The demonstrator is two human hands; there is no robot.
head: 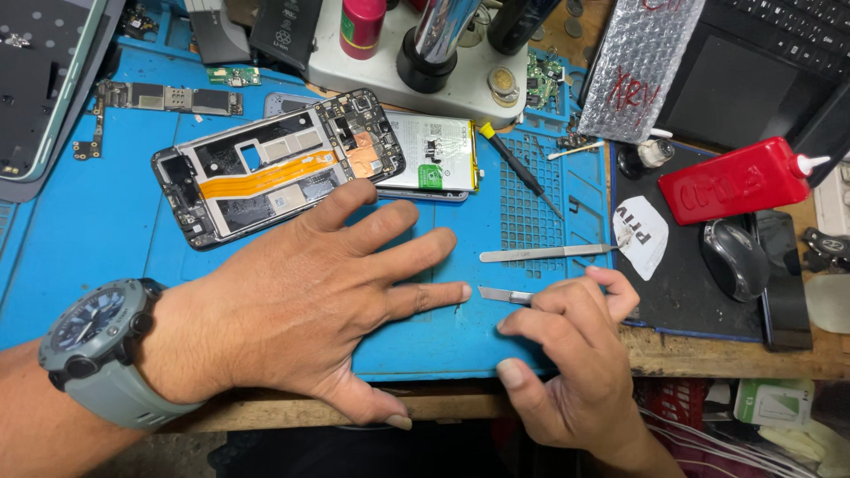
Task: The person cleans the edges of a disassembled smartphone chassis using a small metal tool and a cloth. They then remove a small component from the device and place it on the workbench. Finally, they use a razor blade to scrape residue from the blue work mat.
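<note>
Lay flat on the blue mat (80, 239), the left hand (310, 292), fingers spread wide, holding nothing. Sat just beyond its fingertips, toward the far left, an opened phone (274, 164), long axis slanting left-near to right-far. Pinched a thin metal blade (505, 295) at right, the right hand (571, 354), fingers curled, blade pointing left toward the left fingertips. Rested nearer the phone, the left hand.

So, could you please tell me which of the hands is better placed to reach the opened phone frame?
The left hand. It lies flat on the blue mat with its fingertips just below the opened phone frame. The right hand sits further off and already grips a metal tool.
</note>
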